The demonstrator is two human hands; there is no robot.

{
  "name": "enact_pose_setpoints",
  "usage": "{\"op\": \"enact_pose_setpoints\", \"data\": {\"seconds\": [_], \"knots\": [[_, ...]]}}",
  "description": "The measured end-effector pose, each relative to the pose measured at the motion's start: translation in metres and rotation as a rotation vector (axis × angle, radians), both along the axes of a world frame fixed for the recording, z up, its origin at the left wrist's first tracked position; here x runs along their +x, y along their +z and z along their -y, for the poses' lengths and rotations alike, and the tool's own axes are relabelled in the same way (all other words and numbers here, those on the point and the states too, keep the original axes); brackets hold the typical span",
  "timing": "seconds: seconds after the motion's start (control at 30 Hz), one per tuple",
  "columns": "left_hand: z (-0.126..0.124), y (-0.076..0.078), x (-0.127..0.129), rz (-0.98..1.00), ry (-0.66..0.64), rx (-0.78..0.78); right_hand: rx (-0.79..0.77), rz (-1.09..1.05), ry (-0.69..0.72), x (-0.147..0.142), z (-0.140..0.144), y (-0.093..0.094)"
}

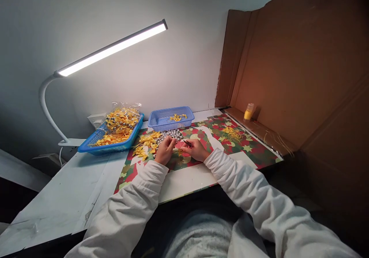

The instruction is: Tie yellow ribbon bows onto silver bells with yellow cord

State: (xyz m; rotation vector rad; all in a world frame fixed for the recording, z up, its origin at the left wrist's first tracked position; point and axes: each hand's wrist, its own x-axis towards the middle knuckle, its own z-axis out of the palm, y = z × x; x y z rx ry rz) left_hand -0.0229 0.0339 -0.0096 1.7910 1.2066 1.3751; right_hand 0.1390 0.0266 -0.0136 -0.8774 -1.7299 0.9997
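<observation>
Above the camouflage-patterned board, my left hand (165, 150) is closed in a pinch, thumb against forefinger. What it pinches is too small to make out. Just to its right, my right hand (196, 150) is closed around a small dark tool (188, 144), whose tip points toward the left hand. A small yellow piece (180, 151) shows between the two hands, partly hidden by the right fingers. Beside and behind the left hand lie a pile of yellow ribbon bows (147, 141) and a heap of shiny silver bells or beads (175, 134).
A blue basket (86, 149) heaped with yellow bows stands at the left, near a lit lamp (115, 48). A smaller blue basket (171, 126) holds a few yellow pieces. Yellow strings (232, 133) lie right; a small yellow-filled bottle (248, 112) stands by the cardboard wall (288, 70).
</observation>
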Motion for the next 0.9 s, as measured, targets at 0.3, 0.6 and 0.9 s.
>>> {"op": "enact_pose_setpoints", "data": {"seconds": [0.3, 0.6, 0.9], "knots": [[0.000, 0.003, 0.000, 0.204, 0.020, -0.043, -0.020, 0.024, 0.015, 0.000, -0.002, -0.004], [0.005, 0.011, 0.001, 0.332, -0.025, -0.123, 0.020, 0.075, 0.062, 0.005, -0.002, -0.004], [0.008, 0.014, 0.004, 0.389, -0.110, -0.204, 0.139, 0.155, -0.075, 0.018, 0.004, 0.010]]}}
